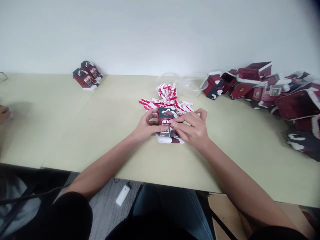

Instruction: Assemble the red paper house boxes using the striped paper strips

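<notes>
A small dark red house with a dark, snow-trimmed roof [164, 112] lies on the table, its front facing up. My left hand [145, 126] grips its left side, thumb on the front near the window. Over the right part of the front is my right hand [193, 128], with thumb and fingertips pinched at the right end of a red-and-white striped awning piece [166, 122] above the window. Just behind the house is a pile of red-and-white striped pieces [167, 91].
Clear plastic containers [191, 86] stand behind the pile. Many red houses [266, 93] are heaped at the right. Two more houses [88, 76] sit at the back left. Another person's hand [3, 113] shows at the left edge of the pale table [82, 133].
</notes>
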Demonstrator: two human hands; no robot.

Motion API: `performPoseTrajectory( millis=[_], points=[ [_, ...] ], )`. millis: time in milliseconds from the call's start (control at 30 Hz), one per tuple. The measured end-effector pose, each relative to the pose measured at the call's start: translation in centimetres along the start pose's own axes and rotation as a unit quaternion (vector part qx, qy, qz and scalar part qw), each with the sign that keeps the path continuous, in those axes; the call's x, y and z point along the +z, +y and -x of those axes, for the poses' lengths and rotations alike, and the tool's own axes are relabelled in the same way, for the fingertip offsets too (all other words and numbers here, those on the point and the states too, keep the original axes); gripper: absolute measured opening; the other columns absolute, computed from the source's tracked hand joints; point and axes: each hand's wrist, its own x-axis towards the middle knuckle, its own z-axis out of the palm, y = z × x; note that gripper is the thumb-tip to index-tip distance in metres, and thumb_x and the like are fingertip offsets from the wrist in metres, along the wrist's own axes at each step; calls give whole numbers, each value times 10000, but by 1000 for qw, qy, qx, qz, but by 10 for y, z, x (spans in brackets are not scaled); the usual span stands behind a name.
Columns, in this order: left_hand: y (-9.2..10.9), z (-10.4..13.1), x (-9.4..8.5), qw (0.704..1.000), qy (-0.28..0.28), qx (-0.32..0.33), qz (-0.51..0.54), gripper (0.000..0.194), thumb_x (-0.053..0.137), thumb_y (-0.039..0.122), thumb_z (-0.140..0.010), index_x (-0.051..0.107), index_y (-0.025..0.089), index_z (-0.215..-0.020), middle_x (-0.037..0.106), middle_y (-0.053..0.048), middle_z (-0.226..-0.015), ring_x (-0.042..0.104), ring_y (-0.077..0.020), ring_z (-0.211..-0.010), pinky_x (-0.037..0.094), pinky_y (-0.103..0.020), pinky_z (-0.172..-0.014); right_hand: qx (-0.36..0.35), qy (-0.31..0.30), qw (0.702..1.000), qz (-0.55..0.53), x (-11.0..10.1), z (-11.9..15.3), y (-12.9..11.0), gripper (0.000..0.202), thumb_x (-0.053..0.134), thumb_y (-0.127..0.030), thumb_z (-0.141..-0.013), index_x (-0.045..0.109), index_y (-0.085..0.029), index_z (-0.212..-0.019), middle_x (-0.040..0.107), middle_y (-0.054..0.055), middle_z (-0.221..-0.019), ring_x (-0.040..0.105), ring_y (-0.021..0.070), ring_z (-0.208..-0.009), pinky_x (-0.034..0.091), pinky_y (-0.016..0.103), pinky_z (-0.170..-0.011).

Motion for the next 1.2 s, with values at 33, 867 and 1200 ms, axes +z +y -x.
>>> performPoseTrajectory(
  millis=[33, 867, 1200],
  points=[
    [0, 0, 0, 1000, -2, 0, -4, 788, 955, 377, -477, 582, 226, -1155, 638, -41, -1093, 618, -112, -794, 511, -301, -786, -10, 1, 1000, 0, 1, 0, 0, 159, 621, -192, -935, 714, -278, -839, 689, -45, -843, 570, 116, -756, 295, 375, -828],
    [-4, 1, 0, 1000, -3, 16, 21, 664, 930, 324, -540, 605, 241, -1114, 666, -39, -1104, 659, -133, -855, 543, -280, -806, 162, -36, 981, -99, -6, 2, 0, 378, 694, -458, -866, 654, -298, -1207, 695, 46, -1078, 637, 237, -993, 373, 437, -917],
    [-3, 7, -2, 993, 0, 120, -13, 714, 946, 382, -504, 583, 228, -1099, 647, -39, -1101, 645, -132, -896, 540, -237, -770, 339, -82, 891, -291, 8, 14, -9, 808, 760, -664, -717, 452, -268, -1351, 683, 90, -1075, 651, 286, -1041, 479, 496, -941]
  ],
)
